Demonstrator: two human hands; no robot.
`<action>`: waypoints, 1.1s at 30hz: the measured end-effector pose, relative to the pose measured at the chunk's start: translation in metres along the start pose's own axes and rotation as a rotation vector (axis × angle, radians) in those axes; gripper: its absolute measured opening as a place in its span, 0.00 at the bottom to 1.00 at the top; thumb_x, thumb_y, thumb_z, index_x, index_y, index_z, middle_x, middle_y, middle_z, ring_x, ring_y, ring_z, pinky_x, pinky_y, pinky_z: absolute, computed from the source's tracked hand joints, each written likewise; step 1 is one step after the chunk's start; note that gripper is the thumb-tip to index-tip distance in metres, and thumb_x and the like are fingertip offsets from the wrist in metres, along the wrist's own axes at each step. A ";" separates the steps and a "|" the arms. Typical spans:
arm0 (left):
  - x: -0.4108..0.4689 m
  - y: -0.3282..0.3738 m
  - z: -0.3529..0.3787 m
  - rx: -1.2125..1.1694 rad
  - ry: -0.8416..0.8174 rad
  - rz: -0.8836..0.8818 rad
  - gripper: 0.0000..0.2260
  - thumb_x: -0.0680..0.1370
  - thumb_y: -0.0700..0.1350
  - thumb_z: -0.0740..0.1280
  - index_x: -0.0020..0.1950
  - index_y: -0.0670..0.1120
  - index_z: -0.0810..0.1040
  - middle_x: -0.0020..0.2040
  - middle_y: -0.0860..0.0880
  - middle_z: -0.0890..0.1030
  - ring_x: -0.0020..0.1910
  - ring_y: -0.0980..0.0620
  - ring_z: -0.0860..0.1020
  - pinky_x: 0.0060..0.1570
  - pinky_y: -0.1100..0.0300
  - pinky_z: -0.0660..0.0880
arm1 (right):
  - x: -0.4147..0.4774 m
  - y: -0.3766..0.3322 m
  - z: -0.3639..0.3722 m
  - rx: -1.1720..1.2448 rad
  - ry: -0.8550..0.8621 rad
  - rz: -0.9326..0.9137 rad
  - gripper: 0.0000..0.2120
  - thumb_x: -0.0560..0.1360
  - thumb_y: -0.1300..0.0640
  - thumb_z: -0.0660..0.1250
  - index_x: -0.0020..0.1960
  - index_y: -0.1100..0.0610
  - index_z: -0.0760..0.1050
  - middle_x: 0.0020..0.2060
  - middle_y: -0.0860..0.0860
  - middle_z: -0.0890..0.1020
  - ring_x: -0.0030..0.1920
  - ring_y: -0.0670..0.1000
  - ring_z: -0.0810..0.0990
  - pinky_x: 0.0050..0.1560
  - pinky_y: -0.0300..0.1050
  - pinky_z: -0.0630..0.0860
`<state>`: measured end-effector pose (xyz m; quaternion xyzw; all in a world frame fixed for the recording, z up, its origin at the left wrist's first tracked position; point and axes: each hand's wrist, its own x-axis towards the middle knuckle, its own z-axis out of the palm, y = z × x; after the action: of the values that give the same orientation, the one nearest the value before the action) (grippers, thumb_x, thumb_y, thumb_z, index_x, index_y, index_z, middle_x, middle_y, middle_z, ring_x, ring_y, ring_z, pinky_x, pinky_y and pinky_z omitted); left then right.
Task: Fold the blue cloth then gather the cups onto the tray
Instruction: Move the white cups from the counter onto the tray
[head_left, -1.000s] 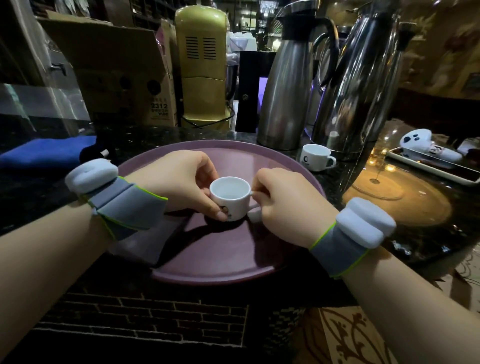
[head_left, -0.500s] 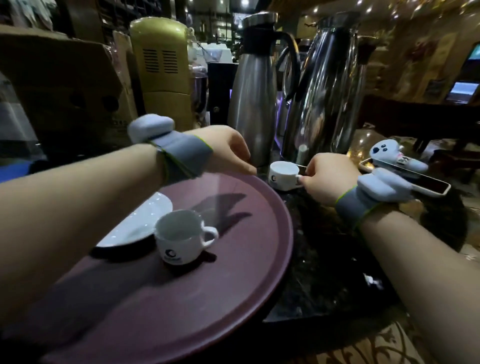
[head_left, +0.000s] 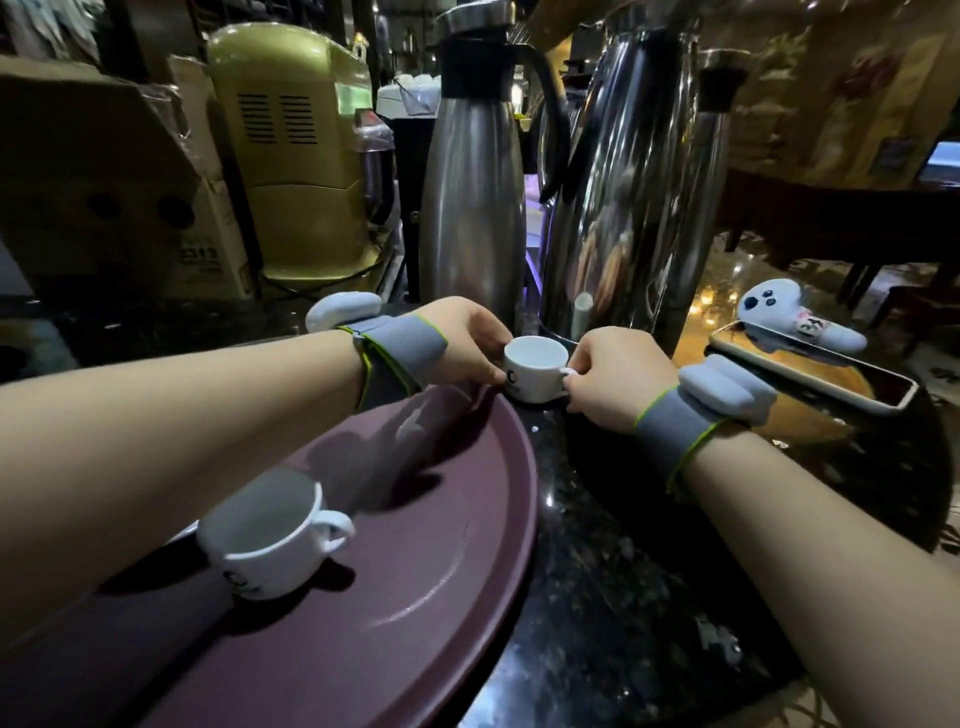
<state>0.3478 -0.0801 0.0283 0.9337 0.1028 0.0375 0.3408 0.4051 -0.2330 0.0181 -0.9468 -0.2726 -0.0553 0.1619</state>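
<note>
A round purple tray (head_left: 447, 597) fills the lower left of the dark counter. One white cup (head_left: 270, 540) stands on it, partly behind my left forearm. A second white cup (head_left: 535, 366) sits just past the tray's far rim, on the counter in front of the steel jugs. My right hand (head_left: 610, 379) pinches its handle from the right. My left hand (head_left: 462, 340) holds its body from the left. Both wrists wear grey bands. The blue cloth is out of view.
Two tall steel jugs (head_left: 472, 182) (head_left: 628, 197) stand right behind the held cup. A gold appliance (head_left: 296, 156) and a cardboard box (head_left: 104, 182) are at the back left. A phone (head_left: 810, 364) with a plush charm lies on the right.
My left hand has moved right and closed on the far cup, which my right hand was gripping by the handle. The view has shifted closer; the saucer on the tray is now hidden.
</note>
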 end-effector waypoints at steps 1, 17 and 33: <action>-0.002 0.001 -0.001 -0.011 0.015 0.002 0.18 0.70 0.33 0.70 0.59 0.39 0.78 0.55 0.40 0.83 0.48 0.51 0.78 0.56 0.54 0.76 | -0.002 -0.001 -0.001 0.011 0.017 -0.005 0.11 0.73 0.59 0.62 0.48 0.61 0.81 0.47 0.58 0.85 0.53 0.58 0.81 0.51 0.45 0.76; -0.113 -0.061 -0.062 -0.154 0.358 -0.083 0.16 0.59 0.33 0.79 0.44 0.39 0.83 0.38 0.46 0.85 0.31 0.59 0.81 0.37 0.68 0.80 | -0.044 -0.100 0.010 0.172 0.082 -0.307 0.08 0.74 0.58 0.62 0.47 0.56 0.81 0.46 0.56 0.85 0.51 0.57 0.80 0.47 0.42 0.74; -0.132 -0.089 -0.055 -0.241 0.392 -0.131 0.12 0.57 0.35 0.80 0.34 0.46 0.81 0.34 0.49 0.86 0.34 0.55 0.84 0.48 0.55 0.81 | -0.053 -0.116 0.027 0.116 -0.012 -0.291 0.08 0.75 0.58 0.63 0.49 0.56 0.80 0.49 0.54 0.83 0.52 0.55 0.79 0.50 0.43 0.74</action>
<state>0.1966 -0.0080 0.0132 0.8526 0.2223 0.2079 0.4248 0.2986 -0.1578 0.0149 -0.8867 -0.4105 -0.0564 0.2051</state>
